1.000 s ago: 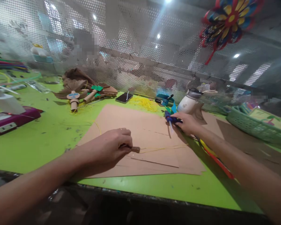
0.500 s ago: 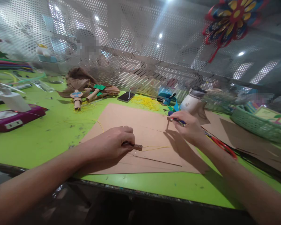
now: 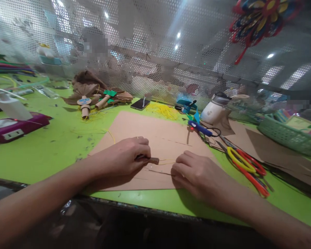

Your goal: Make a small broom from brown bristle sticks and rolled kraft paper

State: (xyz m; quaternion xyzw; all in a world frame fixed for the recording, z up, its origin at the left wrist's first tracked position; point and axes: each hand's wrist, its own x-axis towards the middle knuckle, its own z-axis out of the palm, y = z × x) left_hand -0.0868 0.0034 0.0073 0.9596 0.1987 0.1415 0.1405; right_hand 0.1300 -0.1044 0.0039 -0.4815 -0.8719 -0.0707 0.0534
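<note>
My left hand [image 3: 131, 154] rests on a sheet of brown paper [image 3: 134, 126], its fingers closed on a small brown paper strip [image 3: 153, 160]. Thin yellow string [image 3: 167, 160] runs from the strip's right end toward my right hand [image 3: 194, 173]. That hand is low over the paper with curled fingers. Its fingertips cover the string's far end and one end of a thin dark line [image 3: 160, 172] on the paper; what they hold, if anything, is hidden. Beyond it lies a blue glue gun [image 3: 200, 128] with a small red light.
Right of the paper lie scissors with yellow handles [image 3: 241, 160] and red-handled tools [image 3: 251, 162]. Behind are a white bottle [image 3: 214, 109], yellow string [image 3: 163, 110], a phone [image 3: 140, 103] and brown paper figures [image 3: 85, 107]. A purple power strip [image 3: 20, 128] is left, a green basket [image 3: 287, 135] right.
My right hand has let go of the glue gun, which now lies at the paper's back right, and has come down toward my left hand. My left hand keeps its hold on the strip.
</note>
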